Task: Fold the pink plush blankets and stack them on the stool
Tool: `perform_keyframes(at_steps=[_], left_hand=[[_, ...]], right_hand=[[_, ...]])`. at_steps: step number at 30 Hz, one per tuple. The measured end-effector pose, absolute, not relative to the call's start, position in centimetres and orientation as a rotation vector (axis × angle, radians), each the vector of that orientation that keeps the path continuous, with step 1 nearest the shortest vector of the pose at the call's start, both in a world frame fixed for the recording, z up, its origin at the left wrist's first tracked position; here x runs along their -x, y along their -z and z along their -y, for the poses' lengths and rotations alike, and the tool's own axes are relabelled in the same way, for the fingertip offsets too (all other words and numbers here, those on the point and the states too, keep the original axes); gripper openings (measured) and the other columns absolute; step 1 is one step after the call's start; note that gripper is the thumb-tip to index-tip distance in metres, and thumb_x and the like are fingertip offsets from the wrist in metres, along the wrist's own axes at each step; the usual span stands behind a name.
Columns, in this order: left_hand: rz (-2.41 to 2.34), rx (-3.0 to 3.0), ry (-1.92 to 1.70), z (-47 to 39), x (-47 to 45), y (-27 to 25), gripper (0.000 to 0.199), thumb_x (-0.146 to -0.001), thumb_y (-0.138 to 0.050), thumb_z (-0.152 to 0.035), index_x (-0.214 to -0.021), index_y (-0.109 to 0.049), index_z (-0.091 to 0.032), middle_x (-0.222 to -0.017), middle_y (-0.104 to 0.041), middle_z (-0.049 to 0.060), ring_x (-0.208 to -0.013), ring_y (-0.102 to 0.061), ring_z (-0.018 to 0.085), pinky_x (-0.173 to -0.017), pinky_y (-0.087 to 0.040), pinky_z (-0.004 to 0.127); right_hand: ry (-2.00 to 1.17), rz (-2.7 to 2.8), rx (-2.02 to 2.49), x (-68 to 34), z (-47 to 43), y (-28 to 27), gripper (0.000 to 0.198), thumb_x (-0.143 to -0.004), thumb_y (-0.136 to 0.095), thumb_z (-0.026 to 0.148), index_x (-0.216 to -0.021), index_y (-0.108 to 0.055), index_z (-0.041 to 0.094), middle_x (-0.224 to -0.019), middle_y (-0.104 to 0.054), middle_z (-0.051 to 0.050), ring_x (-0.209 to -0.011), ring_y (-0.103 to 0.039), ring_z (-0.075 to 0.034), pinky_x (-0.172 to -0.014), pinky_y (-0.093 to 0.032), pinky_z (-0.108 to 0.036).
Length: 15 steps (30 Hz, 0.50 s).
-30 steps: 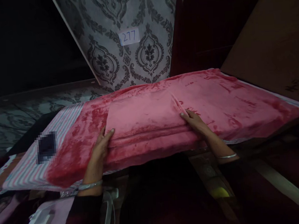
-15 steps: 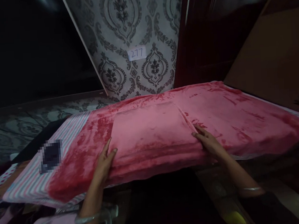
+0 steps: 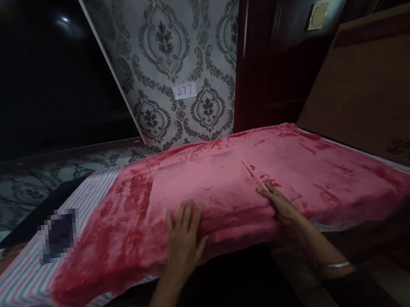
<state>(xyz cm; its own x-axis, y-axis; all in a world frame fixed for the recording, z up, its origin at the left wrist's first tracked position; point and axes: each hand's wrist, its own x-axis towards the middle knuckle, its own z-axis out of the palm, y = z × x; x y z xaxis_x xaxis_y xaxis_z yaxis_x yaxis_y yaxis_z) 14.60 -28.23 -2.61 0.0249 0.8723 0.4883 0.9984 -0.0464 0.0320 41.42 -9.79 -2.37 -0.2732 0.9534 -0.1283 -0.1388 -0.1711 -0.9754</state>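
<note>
A folded pink plush cloth lies as a flat rectangular stack on a larger spread of red-pink plush blanket. My left hand rests on the stack's near edge, palm down, its fingers stretched forward and slightly apart. At the right edge of the stack is my right hand. Its thumb lies on the top surface and its fingers close against the side layers, partly hidden. Several folded layers show along the front and right sides.
A striped sheet shows at the left, with a blurred dark patch on it. Behind stand a large dark screen, patterned wallpaper with a "277" label, and a dark red door. A cardboard panel leans at right.
My left hand has moved from the stack's left edge rightward onto its near edge and now lies flat. My right hand stays at the right edge. The camera view has tilted up slightly.
</note>
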Motion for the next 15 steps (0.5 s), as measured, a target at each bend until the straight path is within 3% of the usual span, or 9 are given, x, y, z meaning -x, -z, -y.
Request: perform_keyframes(at_steps=[4, 7, 9, 12, 15], left_hand=[[1.914, 2.051, 0.48, 25.0, -18.6, 2.6, 0.085, -0.08, -0.068, -0.025, -0.159, -0.035, -0.026, -0.162, -0.039, 0.018, -0.147, -0.038, 0.038, -0.117, -0.03, 0.066], [2.004, 1.98, 0.482, 23.4, -19.2, 2.6, 0.086, -0.076, -0.065, -0.015, -0.157, -0.038, -0.024, -0.154, -0.05, 0.018, -0.133, -0.053, 0.037, -0.107, -0.043, 0.059], [2.016, 1.968, 0.499, 22.7, -18.8, 2.6, 0.078, -0.075, -0.059, -0.008, -0.151, -0.047, -0.02, -0.14, -0.062, 0.019, -0.119, -0.061, 0.034, -0.098, -0.049, 0.053], [1.958, 2.003, 0.537, 22.3, -18.0, 1.6, 0.065, -0.076, -0.05, -0.001, -0.138, -0.06, -0.018, -0.122, -0.07, 0.016, -0.105, -0.064, 0.03, -0.091, -0.051, 0.048], [1.95, 2.025, 0.569, 22.3, -17.6, -0.8, 0.061, -0.075, -0.048, 0.0, -0.131, -0.065, -0.02, -0.115, -0.071, 0.014, -0.102, -0.063, 0.029, -0.089, -0.051, 0.047]], right_hand=[[-1.652, 1.008, 1.028, -40.6, 10.1, 0.2, 0.075, -0.072, -0.074, 0.037, -0.144, -0.054, 0.028, -0.113, -0.077, -0.005, -0.092, -0.076, -0.027, -0.073, -0.064, -0.038], [-1.612, 0.955, 0.946, -40.0, 10.2, -0.8, 0.08, -0.07, -0.077, 0.034, -0.145, -0.052, 0.03, -0.115, -0.076, -0.003, -0.093, -0.076, -0.026, -0.074, -0.064, -0.036], [-1.626, 0.881, 0.924, -39.7, 10.2, -0.2, 0.071, -0.067, -0.078, 0.033, -0.135, -0.059, 0.027, -0.105, -0.078, -0.003, -0.09, -0.076, -0.026, -0.073, -0.064, -0.036], [-1.691, 0.733, 0.879, -39.8, 10.2, 2.0, 0.039, -0.069, -0.077, 0.035, -0.105, -0.07, 0.024, -0.085, -0.078, -0.002, -0.083, -0.076, -0.026, -0.072, -0.065, -0.037], [-1.665, 0.698, 0.731, -39.9, 11.1, 4.3, 0.028, -0.078, -0.069, 0.047, -0.096, -0.071, 0.025, -0.09, -0.078, -0.005, -0.093, -0.075, -0.027, -0.081, -0.065, -0.042]])
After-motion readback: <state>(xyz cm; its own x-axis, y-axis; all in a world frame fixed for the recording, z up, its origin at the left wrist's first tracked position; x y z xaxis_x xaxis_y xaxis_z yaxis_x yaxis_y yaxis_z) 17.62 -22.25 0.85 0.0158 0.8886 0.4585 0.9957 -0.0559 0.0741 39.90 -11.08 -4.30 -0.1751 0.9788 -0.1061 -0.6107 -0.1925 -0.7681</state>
